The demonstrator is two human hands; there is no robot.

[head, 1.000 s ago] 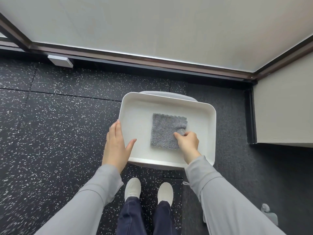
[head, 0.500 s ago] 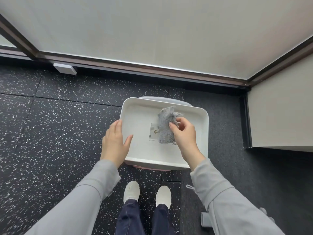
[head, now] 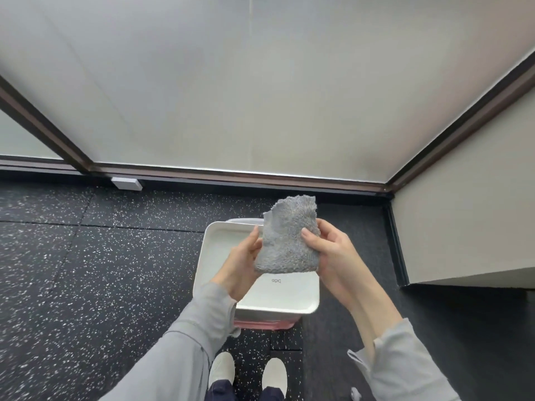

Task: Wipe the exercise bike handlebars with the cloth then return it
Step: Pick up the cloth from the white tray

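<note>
A grey fluffy cloth (head: 288, 237) is held up in the air above a white tray (head: 220, 235). My right hand (head: 333, 253) grips the cloth's right side, thumb on its front. The cloth's left edge rests against the fingers of my left hand (head: 241, 264), which cups it from below. The tray sits on a stand with a pink rim (head: 260, 324) just in front of my feet and holds nothing else that I can see. No exercise bike or handlebars are in view.
The floor is black speckled rubber matting (head: 86, 270). A frosted window wall with a dark frame (head: 231, 175) runs behind the tray. A pale wall block (head: 463, 227) juts out on the right. A small white box (head: 127, 183) sits at the window's base.
My right hand lifted the cloth out of the tray and raised it. My left hand left the tray's edge and came up to the cloth. My view tilted upward.
</note>
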